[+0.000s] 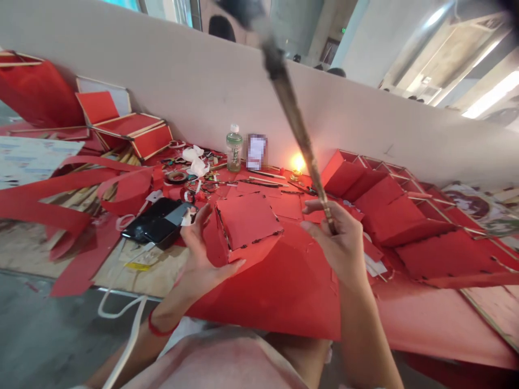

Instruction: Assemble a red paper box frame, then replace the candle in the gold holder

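Observation:
My left hand holds a small red paper-covered frame piece from below and from the left, fingers curled round its edge. My right hand is closed on the lower end of a long thin brown stick. The stick rises up and to the left toward the camera, and its upper end is blurred. The two hands are close together above a large red paper sheet on the work surface.
A lit candle, a green-labelled plastic bottle and small tools stand by the grey back wall. Red paper frames lie at the right, red strips and boxes at the left, and a black phone with a white cable.

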`<state>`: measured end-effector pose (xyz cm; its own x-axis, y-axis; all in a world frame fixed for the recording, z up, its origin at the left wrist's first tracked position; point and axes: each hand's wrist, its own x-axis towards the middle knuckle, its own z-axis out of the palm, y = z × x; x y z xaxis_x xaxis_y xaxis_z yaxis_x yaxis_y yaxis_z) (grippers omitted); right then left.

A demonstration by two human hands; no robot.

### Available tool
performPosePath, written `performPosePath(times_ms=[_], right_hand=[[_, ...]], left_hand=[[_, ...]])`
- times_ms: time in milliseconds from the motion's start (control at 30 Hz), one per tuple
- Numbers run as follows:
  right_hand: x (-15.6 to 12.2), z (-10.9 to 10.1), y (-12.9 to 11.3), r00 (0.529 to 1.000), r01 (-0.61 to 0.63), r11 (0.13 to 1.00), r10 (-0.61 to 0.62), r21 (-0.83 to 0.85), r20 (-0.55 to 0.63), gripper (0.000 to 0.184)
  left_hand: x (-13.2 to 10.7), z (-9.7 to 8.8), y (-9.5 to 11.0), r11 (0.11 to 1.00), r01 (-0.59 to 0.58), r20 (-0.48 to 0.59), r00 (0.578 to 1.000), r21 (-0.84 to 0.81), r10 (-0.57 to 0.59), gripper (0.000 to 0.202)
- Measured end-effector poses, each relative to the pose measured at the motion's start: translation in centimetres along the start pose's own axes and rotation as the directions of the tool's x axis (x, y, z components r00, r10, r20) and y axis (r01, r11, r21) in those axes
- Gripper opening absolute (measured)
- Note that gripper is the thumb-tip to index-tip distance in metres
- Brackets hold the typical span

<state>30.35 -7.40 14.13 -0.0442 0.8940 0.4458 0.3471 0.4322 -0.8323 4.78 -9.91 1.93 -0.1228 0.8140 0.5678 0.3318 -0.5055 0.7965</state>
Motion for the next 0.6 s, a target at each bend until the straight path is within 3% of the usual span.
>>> performPosePath(times_ms=[100, 167, 233, 300, 367, 433, 500, 567, 600], right_hand=[[1.3, -2.1, 2.4, 0.999, -0.024, 0.999, 0.023, -0.034, -0.038, 0.023], [2.6, -3.1, 5.4, 0.998, -0.028, 0.998, 0.025, -0.054, -0.063, 0.027], [4.2, -3.6, 9.0, 0.990, -0.108, 0.988, 0.097, -0.111, -0.105, 0.037], [5.9, -3.6, 12.4, 0.952, -0.279, 0.917, 0.225, -0.285, -0.209, 0.040], [7.4, -3.1, 15.2, 0.928, -0.349, 0.871, 0.270, -0.345, -0.257, 0.039], [8.6, -2.3, 17.5, 0.907, -0.405, 0.827, 0.312, -0.390, -0.282, 0.037], [9.6, -1.6, 19.2, 0.884, -0.461, 0.773, 0.357, -0.435, -0.303, 0.032], [10.3, -1.0, 20.7, 0.859, -0.511, 0.713, 0.399, -0.480, -0.321, 0.026], [10.6, -0.9, 21.4, 0.851, -0.525, 0.686, 0.410, -0.504, -0.328, 0.024]], left_hand=[[0.8, -0.7, -1.0, 0.992, 0.104, 0.148, 0.985, -0.070, -0.093, 0.105], [1.6, -0.6, -1.6, 0.990, 0.106, 0.173, 0.981, -0.097, -0.088, 0.099], [2.7, 0.0, -2.2, 0.994, 0.020, 0.116, 0.993, -0.104, -0.008, 0.093], [4.2, 1.0, -2.8, 0.987, -0.147, 0.008, 0.989, -0.059, 0.148, 0.095], [6.0, 1.9, -3.5, 0.932, -0.360, -0.098, 0.927, 0.029, 0.361, 0.106], [7.6, 2.6, -4.5, 0.829, -0.537, -0.142, 0.818, 0.157, 0.557, 0.114], [8.7, 3.0, -5.8, 0.714, -0.629, -0.117, 0.720, 0.308, 0.684, 0.114], [9.1, 3.4, -7.2, 0.623, -0.657, -0.067, 0.664, 0.425, 0.745, 0.108], [9.0, 3.6, -8.0, 0.610, -0.655, -0.054, 0.661, 0.447, 0.749, 0.104]])
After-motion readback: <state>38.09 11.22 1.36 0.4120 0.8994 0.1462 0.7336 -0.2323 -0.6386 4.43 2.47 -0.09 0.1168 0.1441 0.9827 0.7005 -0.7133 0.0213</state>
